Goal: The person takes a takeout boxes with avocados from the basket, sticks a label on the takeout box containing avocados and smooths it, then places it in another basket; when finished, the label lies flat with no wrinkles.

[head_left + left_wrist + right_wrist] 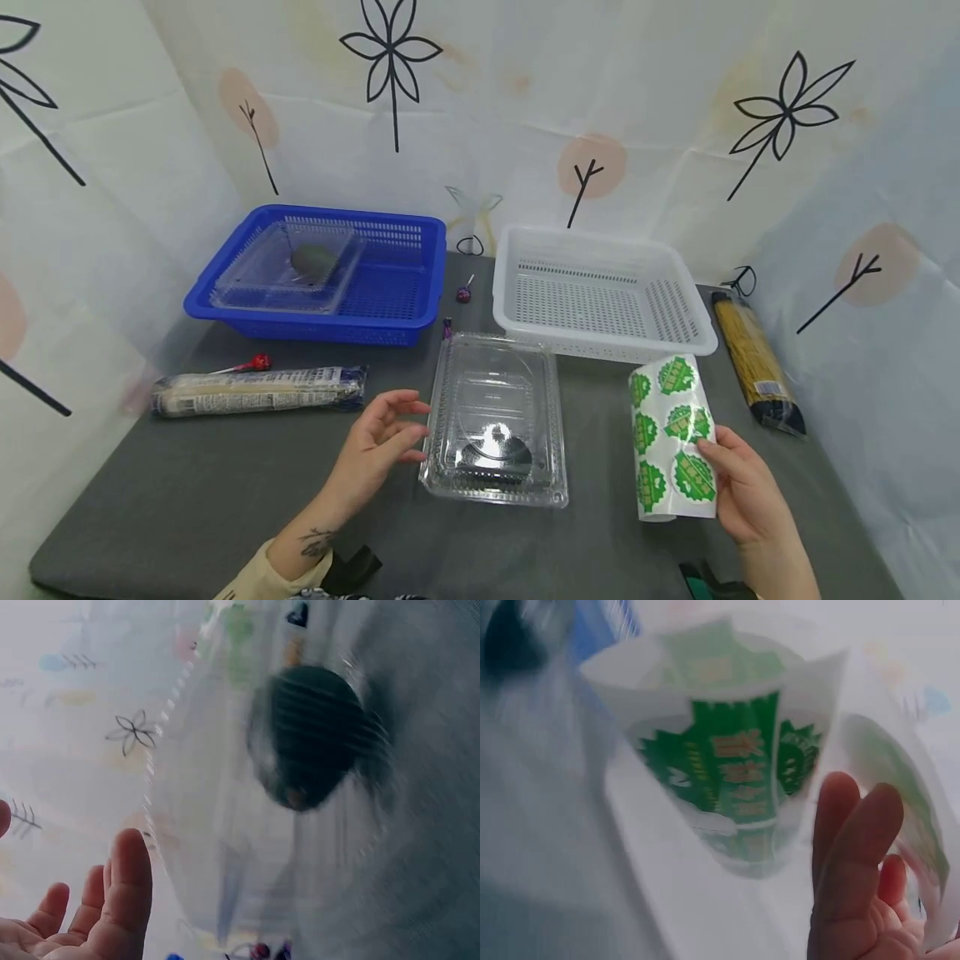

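A closed clear plastic box [498, 375] lies on the dark grey table. Inside it, towards the near end, is a dark green avocado [311, 735], partly masked by glare in the head view. My left hand [378, 446] is at the box's left edge, fingers loosely bent and holding nothing; whether the fingertips touch the rim I cannot tell. On the right, my right hand [750, 492] pinches a partly rolled sheet of green-and-white stickers [675, 442] by its right edge, thumb in front. The sheet's curled roll shows in the right wrist view.
A blue basket [360, 325] at back left holds another clear box [258, 275] with a green item. A white basket [607, 342] stands back right. Noodle packs lie left [258, 392] and right [757, 362]. Lollipops [464, 292] [259, 362] lie near the baskets.
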Action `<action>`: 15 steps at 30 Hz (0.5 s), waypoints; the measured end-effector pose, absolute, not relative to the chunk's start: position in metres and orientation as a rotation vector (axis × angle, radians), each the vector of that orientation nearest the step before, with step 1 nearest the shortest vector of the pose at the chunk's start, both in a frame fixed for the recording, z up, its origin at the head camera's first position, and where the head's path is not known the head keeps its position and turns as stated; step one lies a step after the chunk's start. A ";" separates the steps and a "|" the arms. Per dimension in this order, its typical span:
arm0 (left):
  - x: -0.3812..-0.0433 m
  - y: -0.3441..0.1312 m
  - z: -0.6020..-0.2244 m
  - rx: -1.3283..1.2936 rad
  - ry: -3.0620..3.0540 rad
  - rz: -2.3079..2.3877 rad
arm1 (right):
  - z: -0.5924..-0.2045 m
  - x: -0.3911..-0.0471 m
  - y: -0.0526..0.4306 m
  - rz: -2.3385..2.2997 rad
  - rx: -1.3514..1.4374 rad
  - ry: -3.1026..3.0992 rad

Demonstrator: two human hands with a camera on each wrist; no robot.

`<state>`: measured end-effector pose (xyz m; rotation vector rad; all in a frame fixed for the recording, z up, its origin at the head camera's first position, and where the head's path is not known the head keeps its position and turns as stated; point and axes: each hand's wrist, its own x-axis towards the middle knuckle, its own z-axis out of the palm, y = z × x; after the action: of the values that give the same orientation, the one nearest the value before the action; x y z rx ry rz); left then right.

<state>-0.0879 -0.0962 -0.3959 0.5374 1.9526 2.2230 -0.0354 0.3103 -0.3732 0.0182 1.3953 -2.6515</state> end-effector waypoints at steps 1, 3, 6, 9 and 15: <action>-0.087 -0.094 -0.393 0.576 1.906 2.242 | -0.368 -0.040 0.301 -2.665 -0.096 1.330; -0.086 -0.090 -0.386 0.638 1.821 2.254 | -0.360 -0.050 0.280 -2.669 -0.290 1.211; -0.085 -0.080 -0.375 0.666 1.685 2.229 | -0.348 -0.065 0.246 -2.659 -0.460 1.120; -0.086 -0.069 -0.366 0.623 1.574 2.156 | -0.339 -0.077 0.210 -2.643 -0.495 1.178; -0.088 -0.055 -0.360 0.501 1.265 2.128 | -0.329 -0.088 0.155 -2.527 -0.473 1.394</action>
<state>-0.0875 -0.0553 -0.3602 0.5010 1.2647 2.1278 -0.0876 0.1549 -0.3290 -0.4732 1.3942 -2.5268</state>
